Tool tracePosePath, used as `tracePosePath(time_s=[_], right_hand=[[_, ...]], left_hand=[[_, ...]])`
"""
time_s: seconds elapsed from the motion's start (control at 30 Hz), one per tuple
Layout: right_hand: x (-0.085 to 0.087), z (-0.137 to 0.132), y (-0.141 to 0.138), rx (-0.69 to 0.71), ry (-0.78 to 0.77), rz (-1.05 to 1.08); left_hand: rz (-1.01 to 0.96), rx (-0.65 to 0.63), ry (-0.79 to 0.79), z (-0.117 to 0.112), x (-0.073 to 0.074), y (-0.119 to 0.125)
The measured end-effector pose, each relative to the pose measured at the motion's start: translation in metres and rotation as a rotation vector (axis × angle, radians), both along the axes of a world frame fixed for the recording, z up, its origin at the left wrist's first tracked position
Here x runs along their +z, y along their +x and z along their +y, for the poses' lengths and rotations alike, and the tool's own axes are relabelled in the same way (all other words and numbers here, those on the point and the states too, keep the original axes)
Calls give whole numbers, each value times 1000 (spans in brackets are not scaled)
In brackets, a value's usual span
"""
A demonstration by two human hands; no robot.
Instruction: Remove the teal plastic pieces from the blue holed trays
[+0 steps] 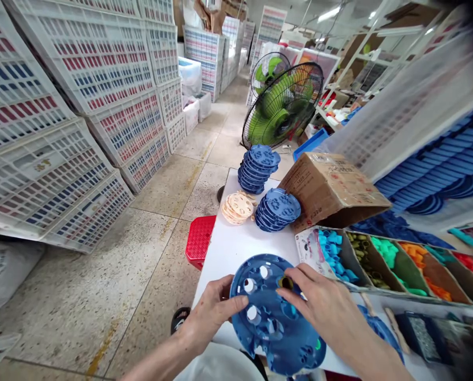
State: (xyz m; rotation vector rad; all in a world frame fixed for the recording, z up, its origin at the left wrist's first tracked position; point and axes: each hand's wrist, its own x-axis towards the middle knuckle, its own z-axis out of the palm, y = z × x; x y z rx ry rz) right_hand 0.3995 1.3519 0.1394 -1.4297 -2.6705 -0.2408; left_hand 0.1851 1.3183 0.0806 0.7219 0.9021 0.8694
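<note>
Left hand [212,312] gripped the near-left rim of the round blue plastic disc [274,317], thumb on top, fingers curled under: closed on it, holding it tilted up toward the camera, likely so its holes faced the other hand. Disc sat over the near edge of the white table [236,243], partly off it, above the person's lap.

Right hand [319,307] lay over the disc's upper-right part, fingertips pinched on a small olive-green piece [286,282] at one hole. Fingers nearly closed on it; can't tell whether the piece was seated or loose.

Just right of the hands: a divided cardboard tray [363,264] with small plastic parts sorted by colour — blue, olive, green, orange, red — close enough for the right hand to reach easily. An open cardboard box [331,185] lay on its side behind it.

Far end of the table: two stacks of blue discs [268,190], plus a short stack of beige perforated discs [236,207] beside them, well apart from the hands.

Red stool [199,241] touched the table's left side. Green-bladed floor fan [282,106] stood beyond, white crates [81,106] stacked along the left.
</note>
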Motion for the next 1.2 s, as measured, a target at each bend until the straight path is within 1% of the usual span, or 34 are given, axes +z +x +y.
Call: tracePosePath(time_s=[0.07, 0.17, 0.27, 0.33, 0.47, 0.53, 0.73, 0.87, 0.93, 1.07, 1.13, 1.2], right_hand=[[0, -3, 0, 0, -20, 42], [-1, -8, 2, -18, -89, 124], [-1, -10, 3, -26, -124, 144], [-1, -11, 3, -27, -100, 126], [-1, -13, 6, -35, 50, 23], [-2, -14, 8, -32, 85, -17], [-4, -16, 10, -7, -3, 84], [-1, -18, 7, -12, -34, 104], [2, -18, 7, -11, -6, 86], [5, -20, 7, -31, 114, 5], [4, -20, 8, -55, 105, 4], [2, -21, 8, -71, 52, 37]], left_hand=[[6, 3, -13, -2, -1, -1], [7, 4, -28, -4, -2, -2], [2, -2, -38, -5, -2, -2], [-1, 4, -41, -5, -2, -1], [-28, 6, -35, -7, 1, 0], [-35, 5, -26, -7, 2, 1], [-27, 4, -13, -9, 1, 1], [-29, 8, -24, -7, 1, 1], [-39, 10, -25, -7, 1, 1], [-35, 13, -14, -8, 3, 1], [-33, 11, -19, -9, 3, 1], [-30, 12, -22, -10, 4, 0]])
